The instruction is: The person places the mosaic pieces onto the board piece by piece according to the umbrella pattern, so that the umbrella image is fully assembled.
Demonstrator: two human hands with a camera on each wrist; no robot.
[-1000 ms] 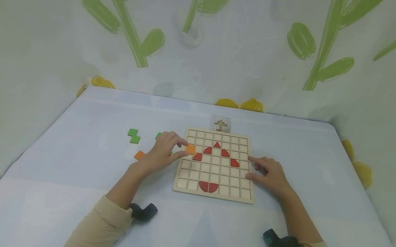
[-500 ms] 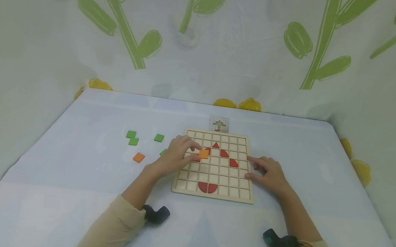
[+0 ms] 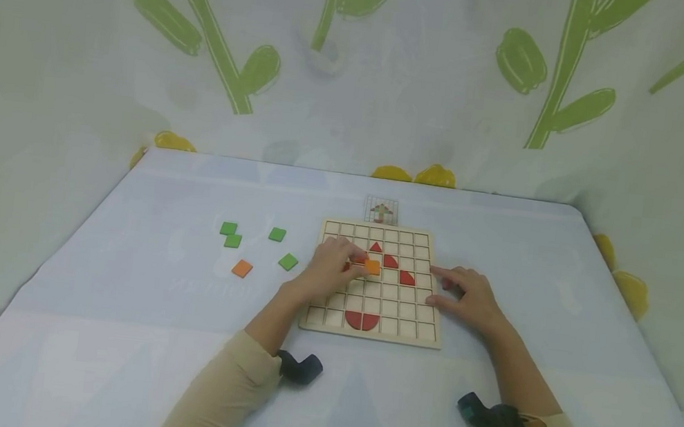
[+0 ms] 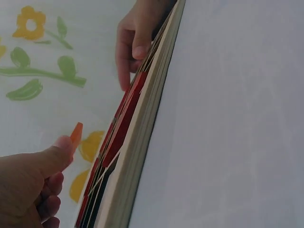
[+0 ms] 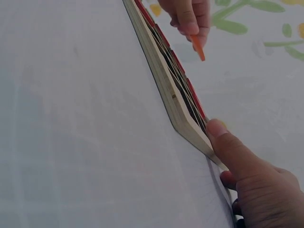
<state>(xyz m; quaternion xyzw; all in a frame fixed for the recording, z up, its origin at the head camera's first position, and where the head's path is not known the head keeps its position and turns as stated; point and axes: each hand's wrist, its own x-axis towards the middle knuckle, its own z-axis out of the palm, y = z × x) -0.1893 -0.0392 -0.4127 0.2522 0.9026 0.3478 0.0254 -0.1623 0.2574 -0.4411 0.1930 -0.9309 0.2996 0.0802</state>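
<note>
Since the earlier frame, the left hand (image 3: 330, 268) has travelled right from the board's left edge and now hangs over its middle columns, while the right hand (image 3: 471, 297) stays at the right edge. Thumb and fingers of the left hand pinch an orange square tile (image 3: 372, 267), which both wrist views show raised above the wooden grid board (image 3: 408, 311). The right hand clasps nothing: its thumb and index finger are spread, tips resting against the board's right edge.

On the board, a red triangle (image 3: 376, 248) sits in a far row, with two red rounded pieces (image 3: 407, 278) stepping nearer to its right. More red shows partly hidden behind the left hand. Two red quarter-circles (image 3: 354, 320) lie side by side in the nearest row, forming a half-disc.

Left of the board, four green tiles (image 3: 277, 234) and a second orange tile (image 3: 241, 268) lie on the table (image 3: 116, 336). Just beyond the board's far edge lies a small pattern card (image 3: 382, 211).
</note>
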